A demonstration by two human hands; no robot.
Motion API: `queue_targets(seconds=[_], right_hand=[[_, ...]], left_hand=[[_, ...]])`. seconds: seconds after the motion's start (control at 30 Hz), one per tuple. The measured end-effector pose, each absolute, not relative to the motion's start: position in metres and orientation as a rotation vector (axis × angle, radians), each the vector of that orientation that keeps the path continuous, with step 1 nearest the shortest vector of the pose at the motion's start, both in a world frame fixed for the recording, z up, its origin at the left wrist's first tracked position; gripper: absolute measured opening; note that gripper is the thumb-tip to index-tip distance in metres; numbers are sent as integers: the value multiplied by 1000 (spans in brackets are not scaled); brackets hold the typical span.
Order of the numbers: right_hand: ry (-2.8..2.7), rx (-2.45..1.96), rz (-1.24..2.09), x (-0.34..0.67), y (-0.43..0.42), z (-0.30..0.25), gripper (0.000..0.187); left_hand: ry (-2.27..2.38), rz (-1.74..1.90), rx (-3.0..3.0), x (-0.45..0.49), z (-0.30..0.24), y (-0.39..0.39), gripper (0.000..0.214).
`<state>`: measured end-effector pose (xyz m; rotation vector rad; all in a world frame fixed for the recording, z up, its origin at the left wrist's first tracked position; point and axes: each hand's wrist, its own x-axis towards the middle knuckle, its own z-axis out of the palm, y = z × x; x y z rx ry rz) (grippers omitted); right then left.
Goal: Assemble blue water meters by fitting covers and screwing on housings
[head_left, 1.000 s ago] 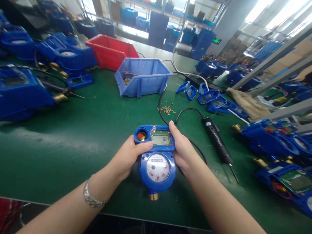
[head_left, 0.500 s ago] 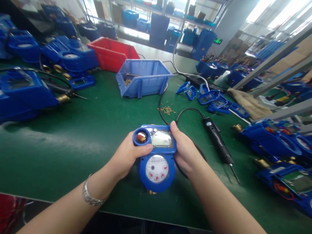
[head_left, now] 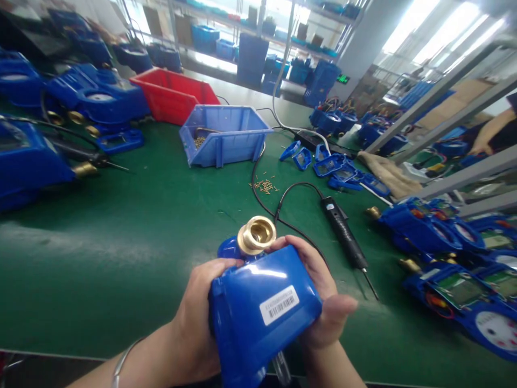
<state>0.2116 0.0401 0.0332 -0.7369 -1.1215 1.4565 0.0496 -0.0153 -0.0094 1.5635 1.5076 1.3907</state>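
Blue plastic now fills your grip back-side up: you have flipped the meter (head_left: 250,291), so its barcode label (head_left: 279,305) faces you instead of the display. Above the green bench (head_left: 141,258), your left hand (head_left: 194,312) wraps fingers around one side; your right hand (head_left: 326,288) clasps the other, fingers curled, thumb jutting out.

Premises: assembly workshop;
Green workbench (head_left: 133,231), centre: powered screwdriver (head_left: 343,231), loose screws (head_left: 265,186);
Right edge: meters (head_left: 456,291) with exposed circuit boards;
Top: storage racking (head_left: 262,21)
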Motion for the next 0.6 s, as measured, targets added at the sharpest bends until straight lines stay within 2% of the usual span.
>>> queue_targets(seconds=[0.13,0.2,0.33,0.6], right_hand=[[-1231,-743,1392,215,36,33,65],[-1170,-812,1366,214,35,36,63],[-1094,-880,1354,214,36,40,58],[-1188,-818,1397,241,56,27,28]], left_hand=[[1421,1529,1688,54,-10,-23,98],[1357,1590,1751,57,-7,-24,98],[1343,1605,1806,66,-1,-26,84],[1261,1686,2236,91,-11,-25,48]])
